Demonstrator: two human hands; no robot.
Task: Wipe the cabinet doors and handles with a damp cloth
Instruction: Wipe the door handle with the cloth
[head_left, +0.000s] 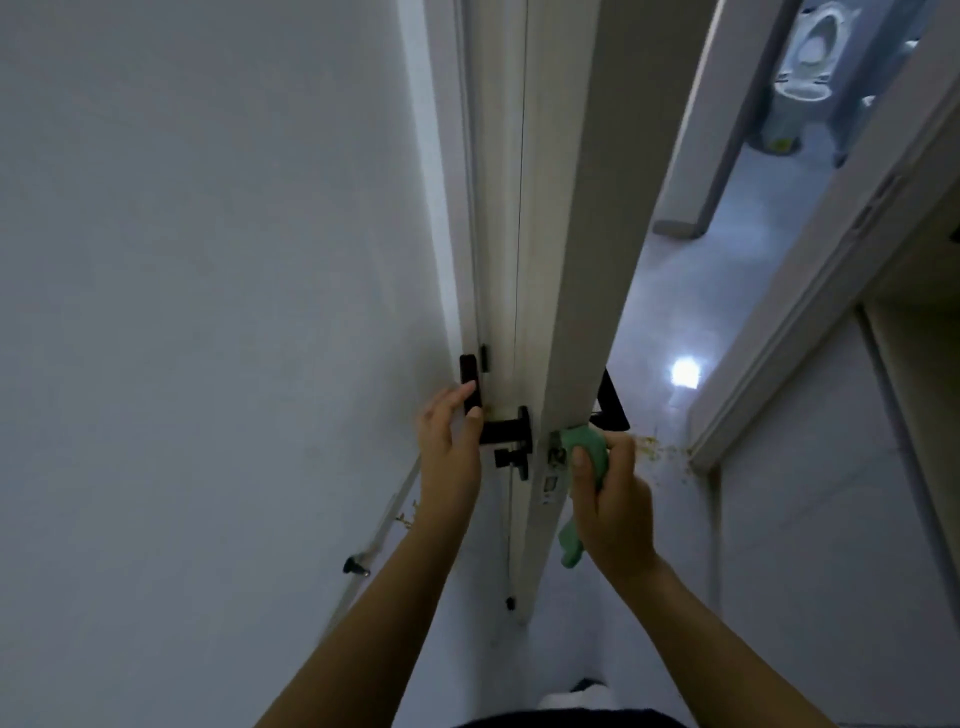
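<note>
White door (566, 260), seen edge-on, with a matt black lever handle (498, 431) on its left face and a second black handle (610, 402) on its right face. Pale green cloth (587, 457), plain and unpatterned, against the door edge. Silver-grey latch plate (555, 452) set into the white edge. Wall (208, 260) at left: plain pale grey-white. Small black door stop (356, 565) low on the wall. Floor (670, 322): glossy pale grey with a bright white reflection. Yellowish-brown specks (649, 444) on the floor. White toilet (808, 57) in the far room.
</note>
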